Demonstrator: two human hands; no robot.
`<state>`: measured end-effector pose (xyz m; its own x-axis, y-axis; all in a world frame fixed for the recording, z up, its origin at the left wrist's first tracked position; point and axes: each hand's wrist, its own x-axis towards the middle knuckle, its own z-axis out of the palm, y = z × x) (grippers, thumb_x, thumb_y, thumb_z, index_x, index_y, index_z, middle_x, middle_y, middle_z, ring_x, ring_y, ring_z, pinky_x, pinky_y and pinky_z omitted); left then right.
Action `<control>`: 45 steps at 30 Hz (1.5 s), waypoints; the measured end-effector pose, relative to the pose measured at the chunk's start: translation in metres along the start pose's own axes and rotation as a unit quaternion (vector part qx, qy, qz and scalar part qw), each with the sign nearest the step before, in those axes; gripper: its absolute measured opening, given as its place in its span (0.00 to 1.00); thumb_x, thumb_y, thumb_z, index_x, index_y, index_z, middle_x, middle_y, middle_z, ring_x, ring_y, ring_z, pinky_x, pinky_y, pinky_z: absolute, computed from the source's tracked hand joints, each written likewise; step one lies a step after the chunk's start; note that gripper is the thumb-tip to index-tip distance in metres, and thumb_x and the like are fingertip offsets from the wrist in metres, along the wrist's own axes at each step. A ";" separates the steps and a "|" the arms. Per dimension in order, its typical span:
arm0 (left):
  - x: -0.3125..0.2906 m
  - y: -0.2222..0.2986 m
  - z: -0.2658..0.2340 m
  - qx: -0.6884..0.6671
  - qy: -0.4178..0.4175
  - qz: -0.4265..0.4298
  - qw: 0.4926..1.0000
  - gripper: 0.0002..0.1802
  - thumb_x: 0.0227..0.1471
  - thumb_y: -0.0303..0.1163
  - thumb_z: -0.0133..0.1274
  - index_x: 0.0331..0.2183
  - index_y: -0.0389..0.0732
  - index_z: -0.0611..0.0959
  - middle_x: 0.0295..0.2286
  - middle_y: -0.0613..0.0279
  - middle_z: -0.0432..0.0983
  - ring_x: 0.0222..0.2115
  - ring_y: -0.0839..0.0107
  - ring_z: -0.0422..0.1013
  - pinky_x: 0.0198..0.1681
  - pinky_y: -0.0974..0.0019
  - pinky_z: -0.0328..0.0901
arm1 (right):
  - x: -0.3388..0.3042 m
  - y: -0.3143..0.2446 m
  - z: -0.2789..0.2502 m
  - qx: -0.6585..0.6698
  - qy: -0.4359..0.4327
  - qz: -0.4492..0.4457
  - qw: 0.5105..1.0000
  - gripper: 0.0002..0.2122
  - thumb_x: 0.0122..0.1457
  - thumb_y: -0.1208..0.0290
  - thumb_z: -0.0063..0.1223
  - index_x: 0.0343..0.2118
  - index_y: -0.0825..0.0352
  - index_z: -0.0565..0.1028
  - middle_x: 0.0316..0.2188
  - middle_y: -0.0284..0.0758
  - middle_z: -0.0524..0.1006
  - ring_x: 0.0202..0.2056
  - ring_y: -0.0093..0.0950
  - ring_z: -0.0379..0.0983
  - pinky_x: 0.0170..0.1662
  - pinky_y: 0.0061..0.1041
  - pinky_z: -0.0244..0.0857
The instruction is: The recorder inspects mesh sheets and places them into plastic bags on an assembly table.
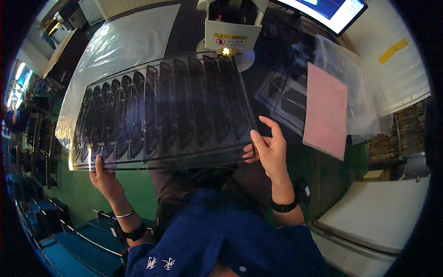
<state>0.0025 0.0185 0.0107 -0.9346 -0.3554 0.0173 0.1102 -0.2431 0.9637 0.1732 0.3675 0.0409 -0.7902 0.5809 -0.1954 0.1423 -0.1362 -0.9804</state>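
Tilted in front of me is a large see-through sheet [154, 108] with a dark frame line and a row of long, dark, curved shapes across it. My left hand [107, 182] pinches its lower left edge, with the thumb on the near face and the other fingers partly seen through it. At the lower right edge, my right hand [270, 150] grips with the thumb in front and some fingers behind, its index finger raised off the sheet. The sheet's far edge reaches up to a white machine head [230, 34] with a small lit lamp [226, 51].
A pink rectangular board [325, 111] lies right of the sheet, by clear plastic film [357, 87] and smaller transparent sheets [281, 94]. Whitish plastic film [127, 39] covers the far left. A monitor [330, 14] stands at the far right. Blue racks [83, 249] are low on the left.
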 end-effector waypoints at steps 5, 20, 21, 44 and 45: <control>0.002 -0.006 -0.009 -0.002 0.003 -0.012 1.000 0.13 0.50 0.31 0.54 0.38 0.38 0.74 0.35 0.59 0.75 0.34 0.70 0.73 0.33 0.68 0.69 | -0.002 -0.001 0.000 0.002 0.010 0.016 1.000 0.21 0.59 0.70 0.48 0.54 0.62 0.57 0.21 0.42 0.75 0.19 0.27 0.74 0.20 0.24 0.71; -0.009 0.006 0.005 0.021 0.009 -0.020 1.000 0.13 0.49 0.28 0.54 0.40 0.38 0.74 0.32 0.64 0.74 0.31 0.75 0.72 0.29 0.74 0.66 | -0.018 -0.006 -0.008 0.053 -0.088 0.048 0.994 0.25 0.58 0.79 0.40 0.59 0.61 0.50 0.34 0.46 0.74 0.30 0.35 0.77 0.31 0.30 0.74; -0.010 0.007 -0.002 0.033 0.017 -0.026 0.999 0.14 0.49 0.26 0.54 0.40 0.39 0.74 0.31 0.66 0.73 0.29 0.78 0.71 0.25 0.77 0.64 | -0.023 -0.007 -0.013 0.051 -0.083 0.048 0.994 0.25 0.58 0.79 0.40 0.59 0.61 0.50 0.34 0.46 0.74 0.30 0.35 0.77 0.31 0.30 0.74; 0.004 0.002 -0.050 -0.029 0.013 0.004 0.999 0.26 0.46 0.19 0.54 0.48 0.35 0.66 0.35 0.59 0.74 0.31 0.76 0.72 0.27 0.77 0.66 | -0.053 0.011 0.002 0.161 -0.176 0.171 0.956 0.19 0.61 0.73 0.41 0.54 0.68 0.58 0.41 0.43 0.74 0.31 0.34 0.77 0.32 0.25 0.74; 0.006 -0.002 -0.051 -0.025 0.007 0.002 1.000 0.26 0.46 0.19 0.54 0.48 0.35 0.66 0.36 0.58 0.73 0.33 0.73 0.73 0.29 0.75 0.68 | -0.052 0.009 0.001 0.173 -0.168 0.161 0.957 0.21 0.61 0.74 0.40 0.57 0.67 0.55 0.42 0.44 0.73 0.31 0.34 0.77 0.33 0.25 0.74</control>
<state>0.0134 -0.0292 -0.0042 -0.9294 -0.3687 0.0171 0.1310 -0.2862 0.9492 0.2154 0.3351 0.0419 -0.8937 0.1816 -0.4103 0.2506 -0.5564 -0.7922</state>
